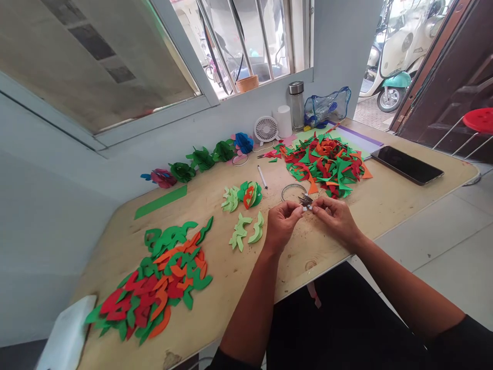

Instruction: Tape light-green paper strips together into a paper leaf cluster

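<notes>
Near the table's front edge, my left hand (283, 224) pinches one side of a small white piece (305, 208). My right hand (336, 218) has its fingers closed on the other side of it, close to the left fingertips. Just behind the fingertips lies a dark metal tool (305, 198), partly hidden, beside a ring-shaped band (292, 187). Light green cut pieces (240, 231) rest left of my left hand, with a small stack of green and orange shapes (250, 195) above them. A white pen (262, 177) lies behind.
A heap of red, green and orange scraps (327, 162) is at the back right, beside a phone (408, 164). Cut shapes (154, 282) spread over the left. Paper flowers (202, 159), a small fan (265, 129) and a glass bottle (297, 105) stand along the wall.
</notes>
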